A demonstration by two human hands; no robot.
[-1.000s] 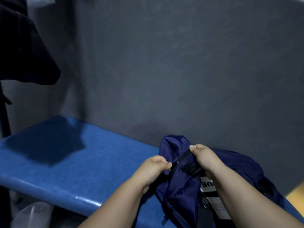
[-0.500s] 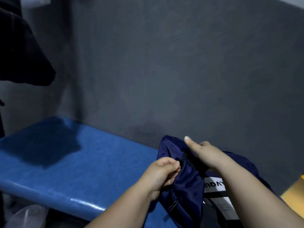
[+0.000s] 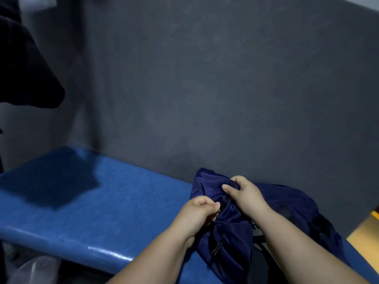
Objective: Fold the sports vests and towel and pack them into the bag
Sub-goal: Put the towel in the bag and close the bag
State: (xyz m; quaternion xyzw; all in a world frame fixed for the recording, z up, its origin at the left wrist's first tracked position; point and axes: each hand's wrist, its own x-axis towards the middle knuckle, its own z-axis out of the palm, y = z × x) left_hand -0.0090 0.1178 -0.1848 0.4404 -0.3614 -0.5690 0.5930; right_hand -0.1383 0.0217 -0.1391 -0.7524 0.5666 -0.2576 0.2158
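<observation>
A navy blue bag (image 3: 231, 232) lies on the blue padded bench (image 3: 92, 201) against the grey wall, at the lower right. My left hand (image 3: 196, 214) pinches the bag's fabric beside its black zip. My right hand (image 3: 244, 193) grips the fabric on the other side of the zip, near the bag's top end. The two hands hold the zip line between them. What is inside the bag is hidden; only a sliver of white shows by my right wrist. No vest or towel is visible.
The bench's left half (image 3: 61, 185) is bare and partly in shadow. A dark garment (image 3: 24, 64) hangs at the upper left. A clear plastic bag (image 3: 34, 271) lies below the bench's front edge. A yellow surface (image 3: 367, 232) shows at the right edge.
My right hand moved from a pointed finger at the bag's top to gripping the fabric. The bag's mouth has closed up, hiding the white label. My left hand keeps its pinch.
</observation>
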